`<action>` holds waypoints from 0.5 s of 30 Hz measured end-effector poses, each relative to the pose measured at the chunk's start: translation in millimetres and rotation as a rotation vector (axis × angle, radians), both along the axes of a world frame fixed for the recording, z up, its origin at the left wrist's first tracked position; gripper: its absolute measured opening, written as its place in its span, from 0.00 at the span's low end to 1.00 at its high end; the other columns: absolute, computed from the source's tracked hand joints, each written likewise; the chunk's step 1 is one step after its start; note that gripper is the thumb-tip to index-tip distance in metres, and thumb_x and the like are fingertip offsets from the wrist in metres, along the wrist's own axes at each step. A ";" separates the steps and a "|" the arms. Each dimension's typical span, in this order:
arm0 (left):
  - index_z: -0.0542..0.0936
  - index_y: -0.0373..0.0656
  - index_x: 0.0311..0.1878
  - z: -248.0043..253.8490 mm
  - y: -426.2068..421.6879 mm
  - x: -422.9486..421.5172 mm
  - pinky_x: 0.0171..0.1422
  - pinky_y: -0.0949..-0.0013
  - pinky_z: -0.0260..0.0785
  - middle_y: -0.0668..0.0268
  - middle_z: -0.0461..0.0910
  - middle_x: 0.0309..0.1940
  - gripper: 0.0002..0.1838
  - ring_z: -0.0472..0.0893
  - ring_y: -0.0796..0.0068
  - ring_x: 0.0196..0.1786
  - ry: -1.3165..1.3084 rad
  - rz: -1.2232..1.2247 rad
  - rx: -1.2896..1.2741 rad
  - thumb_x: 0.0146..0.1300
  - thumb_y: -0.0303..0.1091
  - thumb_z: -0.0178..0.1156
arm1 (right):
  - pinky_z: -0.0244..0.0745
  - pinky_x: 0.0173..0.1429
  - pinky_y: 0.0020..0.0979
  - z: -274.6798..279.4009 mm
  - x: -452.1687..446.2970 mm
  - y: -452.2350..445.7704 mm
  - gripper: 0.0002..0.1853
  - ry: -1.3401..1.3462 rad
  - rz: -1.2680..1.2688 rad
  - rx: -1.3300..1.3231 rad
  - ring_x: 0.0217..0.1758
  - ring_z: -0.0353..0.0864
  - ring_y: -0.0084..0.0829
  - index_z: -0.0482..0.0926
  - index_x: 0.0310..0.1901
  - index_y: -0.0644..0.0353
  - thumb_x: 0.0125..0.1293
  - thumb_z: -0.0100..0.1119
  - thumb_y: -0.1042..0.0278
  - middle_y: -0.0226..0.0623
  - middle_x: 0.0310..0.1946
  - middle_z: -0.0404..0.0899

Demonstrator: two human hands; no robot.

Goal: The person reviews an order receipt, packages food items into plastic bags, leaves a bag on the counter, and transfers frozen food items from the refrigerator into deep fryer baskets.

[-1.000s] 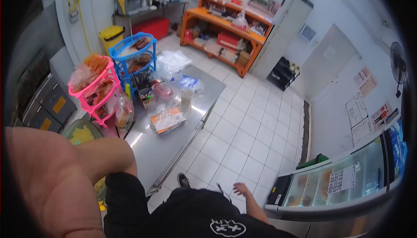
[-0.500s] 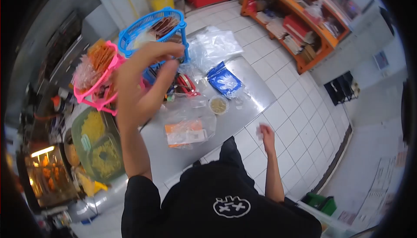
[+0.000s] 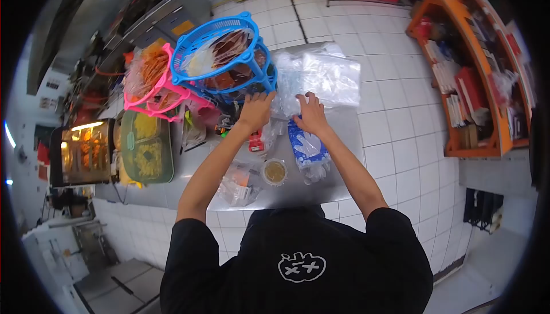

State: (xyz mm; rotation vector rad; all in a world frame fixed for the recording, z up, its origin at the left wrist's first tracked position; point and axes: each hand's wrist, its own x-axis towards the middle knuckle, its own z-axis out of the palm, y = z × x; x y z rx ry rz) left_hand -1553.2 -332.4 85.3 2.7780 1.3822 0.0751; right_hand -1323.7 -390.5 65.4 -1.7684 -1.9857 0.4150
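Note:
My left hand (image 3: 257,112) reaches to the lower rim of the blue basket (image 3: 189,76), beside crumpled clear plastic. Its fingers are apart and bent, with no object visible in them. On the right, my right hand (image 3: 311,114) has its fingers spread at the near edge of a stack of clear plastic bags (image 3: 332,76). Below that palm lies a blue packet with a white glove picture (image 3: 307,145). Between my forearms sit a lidded round tub (image 3: 274,172) and a clear bag with an orange item inside (image 3: 239,181). Whether my fingertips touch the plastic is unclear.
A pink basket (image 3: 152,101) of bagged snacks stands left of the blue one. Farther left are a green-rimmed container (image 3: 166,168) of yellow food and a lit display case (image 3: 86,153). An orange shelf (image 3: 452,136) stands right, beyond the steel table's edge (image 3: 362,136).
My left hand has come down from near the camera to beside the blue basket. My right hand has risen from beside the table to the plastic bags. The view has turned.

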 end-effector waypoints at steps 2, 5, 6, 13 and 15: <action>0.70 0.50 0.69 42.7 -8.5 1.5 0.59 0.43 0.64 0.60 0.76 0.53 0.34 0.75 0.55 0.60 -0.192 0.069 0.032 0.56 0.32 0.66 | 0.74 0.59 0.47 1.6 -7.2 3.8 0.25 0.187 0.017 0.028 0.62 0.75 0.54 0.74 0.57 0.61 0.60 0.67 0.62 0.54 0.57 0.76; 0.72 0.49 0.66 51.8 -15.4 -12.5 0.61 0.43 0.63 0.60 0.76 0.52 0.32 0.74 0.57 0.60 -0.061 0.066 0.078 0.55 0.32 0.66 | 0.77 0.52 0.49 -6.2 -21.0 -5.2 0.23 0.300 0.156 -0.203 0.53 0.81 0.57 0.72 0.54 0.62 0.60 0.66 0.63 0.56 0.48 0.81; 0.75 0.49 0.64 45.2 -15.8 -17.2 0.61 0.43 0.63 0.60 0.75 0.52 0.31 0.74 0.56 0.59 0.016 0.056 0.083 0.54 0.32 0.67 | 0.78 0.50 0.50 -10.2 -26.3 -8.9 0.22 0.308 0.216 -0.321 0.49 0.83 0.57 0.72 0.53 0.62 0.59 0.66 0.63 0.56 0.45 0.82; 0.79 0.48 0.55 19.5 -27.2 -18.4 0.61 0.46 0.64 0.60 0.75 0.50 0.23 0.73 0.57 0.59 0.115 0.165 0.015 0.53 0.33 0.68 | 0.79 0.44 0.48 -21.5 -27.8 23.8 0.18 0.537 -0.098 -0.395 0.39 0.86 0.53 0.79 0.47 0.62 0.59 0.67 0.61 0.50 0.39 0.85; 0.81 0.47 0.52 9.4 -19.5 -24.6 0.61 0.48 0.65 0.60 0.75 0.49 0.20 0.73 0.57 0.59 0.178 0.118 0.041 0.53 0.34 0.68 | 0.80 0.45 0.43 -34.9 -19.2 36.1 0.18 0.696 0.029 -0.428 0.39 0.87 0.48 0.79 0.46 0.62 0.59 0.69 0.60 0.49 0.38 0.85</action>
